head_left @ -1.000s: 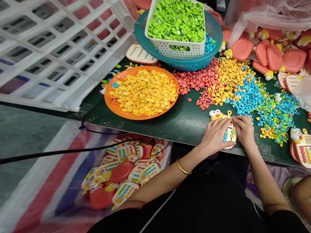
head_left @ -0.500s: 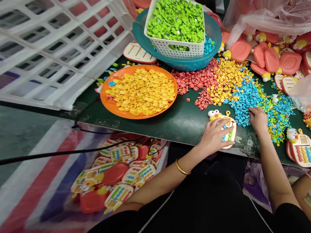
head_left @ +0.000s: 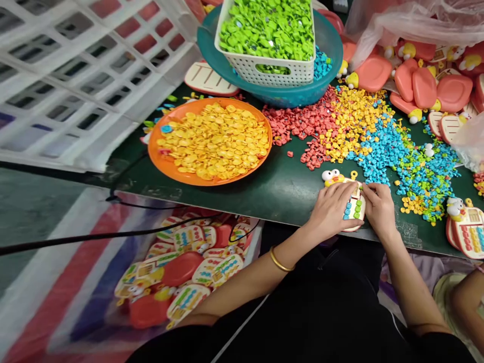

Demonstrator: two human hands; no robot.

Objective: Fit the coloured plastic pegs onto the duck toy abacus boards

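A duck-faced toy board, cream with slots, lies near the front edge of the green table. Blue and green pieces sit in some of its slots. My left hand is closed over the board's left side, its fingers reaching across the top. At the board's upper right edge, my right hand is pinched, fingertips touching the board; whatever is between them is hidden. Just beyond both hands spreads a pile of small blue pieces, mixed with green ones on the right. Yellow pieces and red pieces adjoin it.
An orange plate of yellow pieces stands left. Behind it, a white basket of green pieces rests in a teal basin. A white crate leans far left. Filled boards lie right; more fill a bag below. Another person's arm shows right.
My right hand has come left and toward me, from the blue pile to the toy board. My left hand stays on the board. The view has shifted slightly.
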